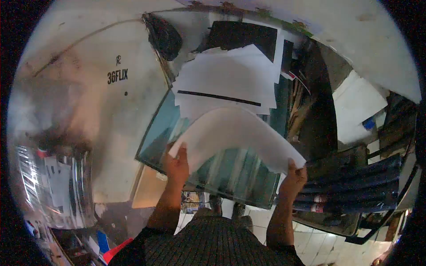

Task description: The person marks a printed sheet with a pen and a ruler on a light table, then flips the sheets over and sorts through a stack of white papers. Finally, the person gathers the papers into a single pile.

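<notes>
Holding a large white sheet [235,135] by its two near corners, the left hand [177,166] and right hand [293,177] each pinch an edge with the thumb on top; the sheet bows upward above a glass-topped table [222,173]. Farther back on the glass lies a loose stack of white sheets [226,84], one crossed by a dark line. A dark tray-like box [242,35] behind the stack is mostly covered, its contents unseen. Blue slatted chair [355,186] at right is cut off. Clutter at lower left is too blurred to identify.
</notes>
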Tool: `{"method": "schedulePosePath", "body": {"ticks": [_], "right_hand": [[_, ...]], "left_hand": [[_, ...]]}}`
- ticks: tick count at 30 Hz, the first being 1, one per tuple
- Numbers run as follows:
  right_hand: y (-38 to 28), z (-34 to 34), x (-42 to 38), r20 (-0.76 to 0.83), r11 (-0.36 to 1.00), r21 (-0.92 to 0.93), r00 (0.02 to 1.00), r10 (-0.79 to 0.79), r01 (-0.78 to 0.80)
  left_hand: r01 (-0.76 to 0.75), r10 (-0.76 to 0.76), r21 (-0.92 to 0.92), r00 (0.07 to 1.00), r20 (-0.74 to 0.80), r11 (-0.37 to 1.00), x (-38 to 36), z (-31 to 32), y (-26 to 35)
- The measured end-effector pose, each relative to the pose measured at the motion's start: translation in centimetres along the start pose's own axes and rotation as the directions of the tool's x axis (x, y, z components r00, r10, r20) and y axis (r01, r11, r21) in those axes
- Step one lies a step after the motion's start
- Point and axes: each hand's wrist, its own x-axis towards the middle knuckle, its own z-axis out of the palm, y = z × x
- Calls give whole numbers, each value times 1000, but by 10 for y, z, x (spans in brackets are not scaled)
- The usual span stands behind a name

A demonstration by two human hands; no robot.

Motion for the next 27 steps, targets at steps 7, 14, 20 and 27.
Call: {"method": "schedulePosePath", "body": {"ticks": [7, 14, 20, 27], "right_hand": [[70, -22, 30, 211, 960, -262, 964, 161, -103], [204, -54, 65, 314, 697, -706, 938, 148, 126], [229, -16, 80, 403, 836, -544, 897, 182, 75], [82, 228, 59, 898, 645, -263, 426, -108, 718]], "left_hand": [[180, -165, -76, 972, 169, 981, 4, -6, -69], [275, -210, -161, 920, 332, 948, 14, -2, -150], [482, -625, 467, 750, 217, 741, 32, -43, -78], [583, -579, 139, 812, -75, 800, -96, -167, -175]]}}
